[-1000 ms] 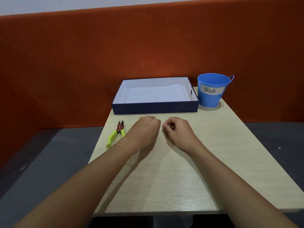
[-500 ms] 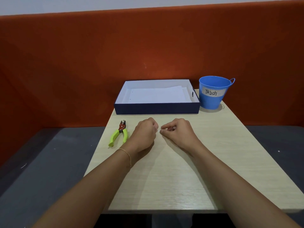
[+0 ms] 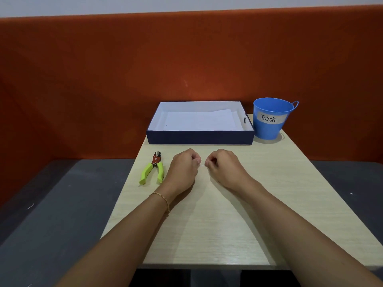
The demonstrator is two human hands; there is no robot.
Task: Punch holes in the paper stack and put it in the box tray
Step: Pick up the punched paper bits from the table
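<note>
Compared with half a second before, little had changed: the left hand [image 3: 183, 169] and the right hand [image 3: 224, 167] remained on the middle of the table [image 3: 217, 224], knuckles up and fingers curled in, their fingertips nearly meeting; the right hand's forefinger, stretched toward the left hand earlier, had tucked in a little. Something tiny and pale showed between the fingertips, too small to identify, so whether either hand gripped anything could not be told. The paper stack [image 3: 202, 121] lay inside the navy box tray [image 3: 200, 138] at the table's far edge, with small holes visible near the sheets' left edge. The blue bucket [image 3: 270, 119], on the far right corner just beside the tray, carried a white label reading "Trash". The green-handled hole punch pliers [image 3: 153, 169] lay near the left edge, beside the left hand and not touched.
</note>
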